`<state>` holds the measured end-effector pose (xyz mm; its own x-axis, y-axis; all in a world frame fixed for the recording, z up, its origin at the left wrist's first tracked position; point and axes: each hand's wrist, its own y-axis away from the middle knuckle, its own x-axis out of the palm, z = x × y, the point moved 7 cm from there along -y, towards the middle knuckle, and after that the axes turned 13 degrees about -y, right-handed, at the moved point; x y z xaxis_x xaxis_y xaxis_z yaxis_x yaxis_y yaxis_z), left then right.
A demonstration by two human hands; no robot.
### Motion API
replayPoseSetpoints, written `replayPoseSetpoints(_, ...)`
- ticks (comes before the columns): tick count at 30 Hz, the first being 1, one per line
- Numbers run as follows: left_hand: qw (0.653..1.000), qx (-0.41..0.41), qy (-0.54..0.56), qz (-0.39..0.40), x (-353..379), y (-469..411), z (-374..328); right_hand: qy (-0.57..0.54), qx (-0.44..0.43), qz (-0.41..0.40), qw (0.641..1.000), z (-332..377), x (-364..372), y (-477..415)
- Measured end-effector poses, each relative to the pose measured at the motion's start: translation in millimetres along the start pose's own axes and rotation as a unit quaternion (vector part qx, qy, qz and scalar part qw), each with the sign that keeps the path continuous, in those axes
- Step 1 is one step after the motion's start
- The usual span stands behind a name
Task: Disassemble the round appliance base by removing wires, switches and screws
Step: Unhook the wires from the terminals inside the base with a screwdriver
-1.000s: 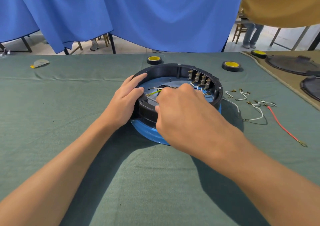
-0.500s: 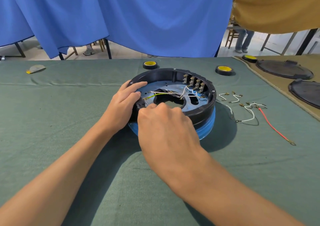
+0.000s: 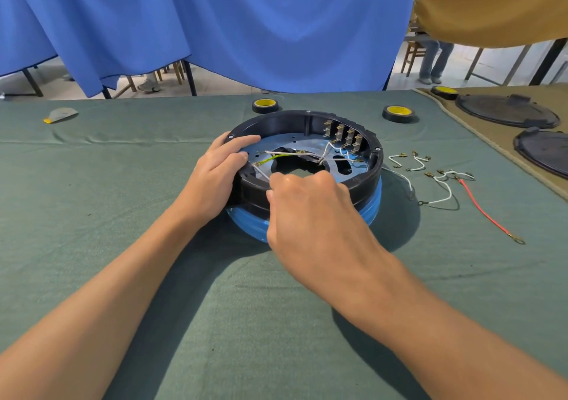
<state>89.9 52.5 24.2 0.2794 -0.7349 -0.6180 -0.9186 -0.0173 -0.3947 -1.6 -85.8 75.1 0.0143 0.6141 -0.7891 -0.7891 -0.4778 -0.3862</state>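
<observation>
While round black plastic appliance base (image 3: 367, 176) sits mid-counter on blue ring, left hand (image 3: 215, 172) grip curls over near-left rim; right hand (image 3: 310, 209) grip closed, apparently pinching thin white wire (image 3: 261, 173) at near rim. Judged: base rigid, light, may slide on green cloth counter (image 3: 123, 184), so brace by rim; wire limp, so pull at terminal, not mid-length. Versus one second earlier: right hand withdrawn from centre, wiring uncovered.

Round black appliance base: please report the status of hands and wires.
Left hand grips round black appliance base rim. Right hand pinches white wire at near rim. Switches in place, far wall. Nothing blocks.
</observation>
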Motion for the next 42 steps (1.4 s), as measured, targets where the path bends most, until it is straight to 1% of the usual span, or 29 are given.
replayPoseSetpoints(5, 1.000, -0.007, -0.002, -0.002, 0, 0, 2, 0.017, 0.024, 0.011, 1.000, 1, -2, -2)
replayPoseSetpoints(11, 1.000, -0.020, -0.006, -0.004, 0, 1, 1, 0.034, 0.029, 0.035, 0.998, 14, -7, -7)
replayPoseSetpoints(14, 1.000, -0.022, -0.005, 0.001, 0, 2, -1, 0.063, 0.026, 0.031, 0.997, 21, -4, -4)
replayPoseSetpoints(17, 0.999, -0.006, -0.031, 0.011, 0, 4, -3, 0.084, 0.018, 0.012, 0.996, 29, 0, -3)
replayPoseSetpoints(20, 1.000, -0.002, -0.023, 0.014, 0, 6, -4, 0.094, 0.005, -0.004, 0.996, 35, 5, -4)
replayPoseSetpoints(24, 1.000, -0.010, -0.013, 0.006, 1, 3, -1, 0.071, 0.008, -0.010, 0.997, 33, 5, -3)
replayPoseSetpoints(28, 1.000, -0.018, -0.011, -0.008, 1, 0, 4, 0.000, 0.038, 0.001, 0.999, 14, -4, 0)
replayPoseSetpoints(30, 1.000, -0.019, -0.008, -0.013, 0, 0, 4, 0.003, 0.043, 0.019, 0.999, 7, -4, -1)
replayPoseSetpoints(33, 1.000, -0.018, -0.010, -0.013, -1, 0, 2, -0.004, 0.039, 0.004, 0.999, 3, -6, -2)
replayPoseSetpoints(39, 1.000, -0.021, -0.019, -0.010, 0, 1, 1, 0.000, 0.039, 0.013, 0.999, 10, -7, -4)
replayPoseSetpoints(42, 1.000, -0.016, -0.007, -0.007, 0, 1, -2, 0.025, 0.042, 0.021, 0.999, 15, -3, -3)
